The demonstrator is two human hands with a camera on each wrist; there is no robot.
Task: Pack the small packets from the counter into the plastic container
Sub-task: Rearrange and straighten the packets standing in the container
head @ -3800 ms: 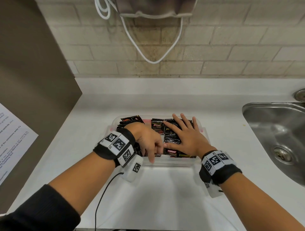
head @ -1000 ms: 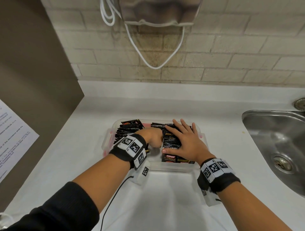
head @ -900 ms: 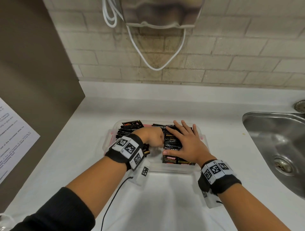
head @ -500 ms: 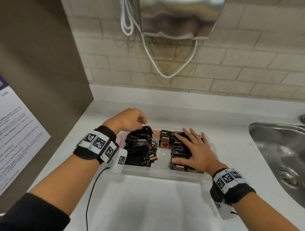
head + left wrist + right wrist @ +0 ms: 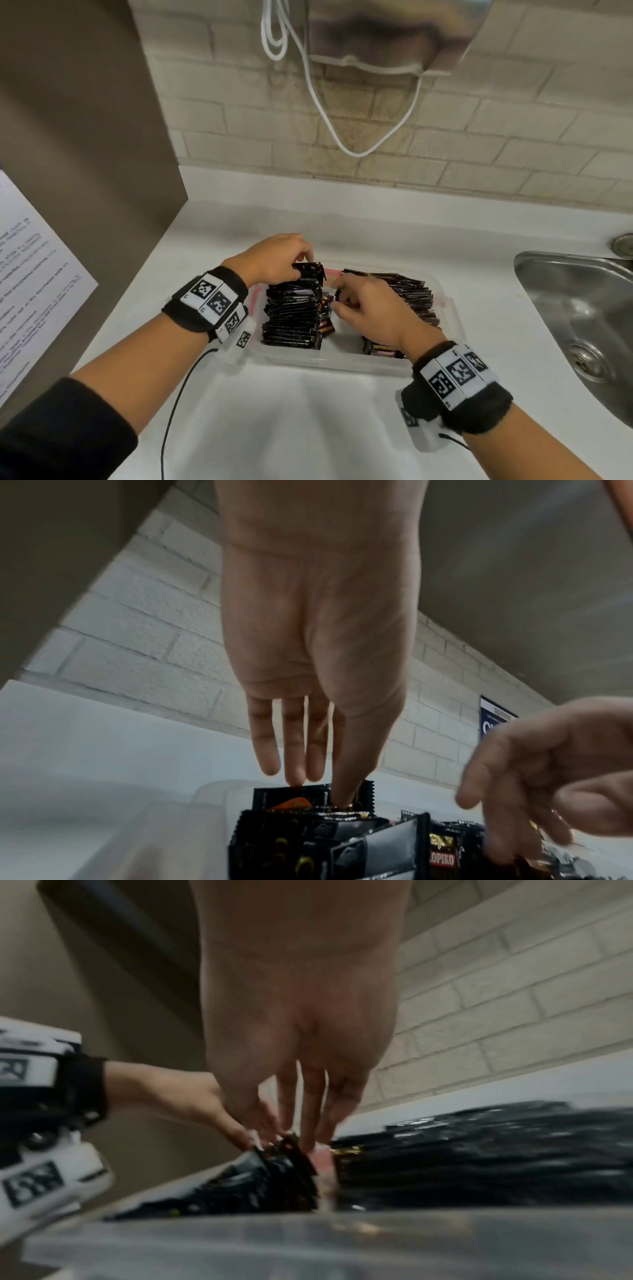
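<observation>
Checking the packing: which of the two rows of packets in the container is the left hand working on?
The left row, next to the container's pink-handled end: the left hand pinches its far packets. The right row lies toward the sink.

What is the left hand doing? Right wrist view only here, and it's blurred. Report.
Observer: The left hand pinches the rearmost packet of the left stack, thumb in front, fingers behind.
Operator: Read me a label.
Observer: A near packet shows "OPIKO", white on red.
Operator: Say what's right of the container.
Observer: A steel sink, apart from the plastic container.
</observation>
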